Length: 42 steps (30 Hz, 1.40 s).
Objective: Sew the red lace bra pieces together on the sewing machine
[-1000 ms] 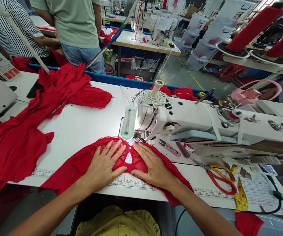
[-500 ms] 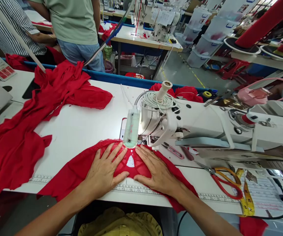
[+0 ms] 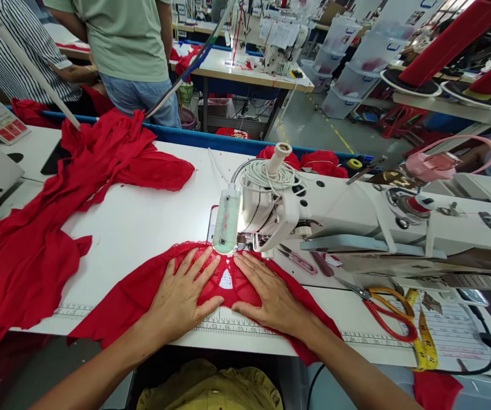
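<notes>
A red lace-edged garment (image 3: 138,285) lies spread on the white table in front of the sewing machine (image 3: 266,210). My left hand (image 3: 185,287) rests flat on its left part, fingers spread. On the right part lies my right hand (image 3: 268,290), also flat with fingers apart. Between the hands is a small triangular opening (image 3: 226,279) in the cloth, through which white shows. The garment's top edge reaches the machine's needle area, partly hidden behind a pale green translucent lamp cover (image 3: 227,222).
A heap of red cloth (image 3: 74,171) covers the table's left side. Scissors (image 3: 386,307), a yellow tape measure (image 3: 425,336) and pink-handled snips (image 3: 298,260) lie to the right. A ruler strip (image 3: 245,328) runs along the front edge. Two people stand beyond the table.
The view has shifted slightly, so the machine and right-hand items sit a little further left. My hands and the garment keep their places.
</notes>
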Available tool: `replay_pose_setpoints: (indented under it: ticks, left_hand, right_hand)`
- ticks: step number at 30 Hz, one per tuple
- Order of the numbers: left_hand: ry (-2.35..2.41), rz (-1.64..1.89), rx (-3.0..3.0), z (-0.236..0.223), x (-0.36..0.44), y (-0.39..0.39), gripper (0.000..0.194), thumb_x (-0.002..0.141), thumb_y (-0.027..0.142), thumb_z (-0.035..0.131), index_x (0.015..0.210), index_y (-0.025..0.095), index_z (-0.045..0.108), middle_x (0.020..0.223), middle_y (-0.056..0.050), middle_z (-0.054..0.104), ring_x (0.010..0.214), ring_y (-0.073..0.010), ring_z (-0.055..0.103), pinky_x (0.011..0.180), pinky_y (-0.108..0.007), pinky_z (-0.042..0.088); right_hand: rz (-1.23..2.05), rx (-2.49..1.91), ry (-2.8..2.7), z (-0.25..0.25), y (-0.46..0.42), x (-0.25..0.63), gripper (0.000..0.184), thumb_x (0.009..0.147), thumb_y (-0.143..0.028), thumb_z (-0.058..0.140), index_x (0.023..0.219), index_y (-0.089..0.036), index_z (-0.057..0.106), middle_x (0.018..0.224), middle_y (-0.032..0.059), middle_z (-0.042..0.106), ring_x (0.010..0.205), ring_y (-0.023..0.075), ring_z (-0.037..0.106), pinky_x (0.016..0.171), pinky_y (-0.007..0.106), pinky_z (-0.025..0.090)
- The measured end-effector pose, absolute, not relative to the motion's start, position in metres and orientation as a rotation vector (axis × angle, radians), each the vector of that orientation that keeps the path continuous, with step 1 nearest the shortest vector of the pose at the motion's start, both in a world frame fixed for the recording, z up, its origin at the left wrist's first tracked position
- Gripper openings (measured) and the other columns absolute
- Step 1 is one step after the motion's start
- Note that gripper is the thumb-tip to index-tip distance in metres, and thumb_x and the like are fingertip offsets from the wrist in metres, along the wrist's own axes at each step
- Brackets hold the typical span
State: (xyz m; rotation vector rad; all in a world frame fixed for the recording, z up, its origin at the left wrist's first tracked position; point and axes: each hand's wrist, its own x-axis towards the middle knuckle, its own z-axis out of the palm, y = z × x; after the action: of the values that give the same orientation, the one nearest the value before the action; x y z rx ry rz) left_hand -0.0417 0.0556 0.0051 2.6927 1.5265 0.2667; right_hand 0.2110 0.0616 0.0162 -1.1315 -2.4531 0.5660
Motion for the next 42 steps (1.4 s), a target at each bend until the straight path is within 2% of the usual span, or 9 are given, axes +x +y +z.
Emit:
replay_pose_setpoints:
  ticks: [10, 22, 31, 42]
  left_hand:
    - [1.502, 0.258, 2.730, 0.0081, -0.0411, 0.0571, 0.070, 0.097, 0.059, 0.045, 0.157, 0.025, 0.030, 0.163, -0.009, 0.033, 0.140, -0.0400, 0.038, 0.103, -0.062, 0.040]
    - [1.518, 0.259, 2.708, 0.0068, -0.0417, 0.0569, 0.070, 0.097, 0.060, 0.044, 0.158, 0.028, 0.029, 0.162, -0.007, 0.035, 0.140, -0.0381, 0.039, 0.106, -0.059, 0.038]
    - [1.527, 0.216, 2.690, 0.0073, -0.0423, 0.0560, 0.072, 0.098, 0.062, 0.042, 0.159, 0.029, 0.023, 0.163, -0.007, 0.032, 0.141, -0.0388, 0.039, 0.104, -0.061, 0.039]
    - [1.518, 0.224, 2.703, 0.0079, -0.0416, 0.0570, 0.072, 0.098, 0.062, 0.042, 0.159, 0.028, 0.025, 0.163, -0.008, 0.032, 0.140, -0.0395, 0.040, 0.104, -0.062, 0.039]
  right_hand:
    - [0.560, -1.127, -2.449, 0.0154, 0.0612, 0.2110, 0.098, 0.090, -0.047, 0.068, 0.162, -0.023, 0.005, 0.160, 0.0136, 0.034, 0.148, 0.0295, 0.031, 0.121, 0.051, 0.033]
    - [0.555, -1.125, -2.460, 0.0148, 0.0610, 0.2114, 0.097, 0.090, -0.045, 0.069, 0.162, -0.022, 0.007, 0.160, 0.0137, 0.034, 0.149, 0.0285, 0.029, 0.120, 0.050, 0.034]
    - [0.534, -1.114, -2.465, 0.0144, 0.0608, 0.2111, 0.095, 0.092, -0.046, 0.066, 0.162, -0.023, 0.006, 0.161, 0.0113, 0.034, 0.149, 0.0275, 0.029, 0.121, 0.049, 0.033]
    - [0.540, -1.106, -2.459, 0.0154, 0.0610, 0.2111, 0.095, 0.093, -0.047, 0.065, 0.162, -0.023, 0.004, 0.160, 0.0131, 0.034, 0.148, 0.0293, 0.031, 0.120, 0.051, 0.034]
